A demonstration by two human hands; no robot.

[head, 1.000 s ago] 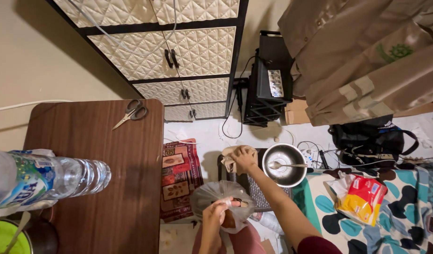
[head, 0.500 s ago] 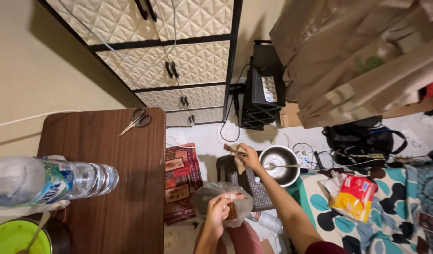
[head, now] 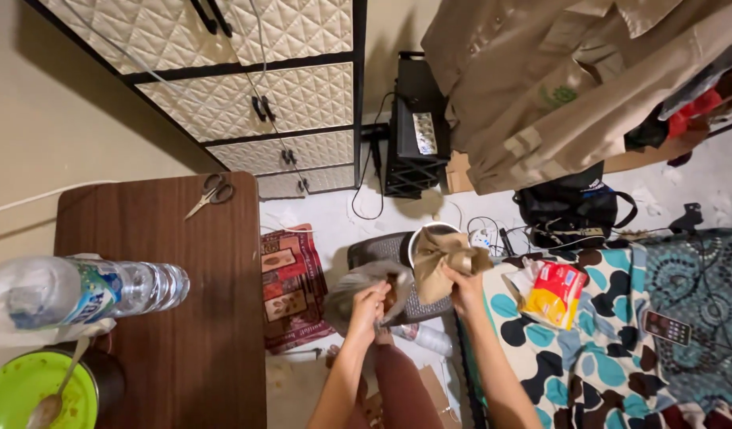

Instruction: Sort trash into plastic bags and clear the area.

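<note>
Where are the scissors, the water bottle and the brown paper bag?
scissors [head: 210, 193]: head view, on the pivot by the handles.
water bottle [head: 88, 291]: head view, on its label.
brown paper bag [head: 437, 262]: head view, on the crumpled middle, above the right hand [head: 465, 292].

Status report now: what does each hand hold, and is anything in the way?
Left hand grips grey plastic bag. Right hand grips brown paper bag above metal pot. Nothing between them.

I count two hands, the left hand [head: 371, 304] and the right hand [head: 463, 284]. I see one brown cloth [head: 439, 258], one water bottle [head: 80, 290] and one pair of scissors [head: 211, 193]. There is one green bowl [head: 16, 389] with one spoon [head: 56, 393].
</note>
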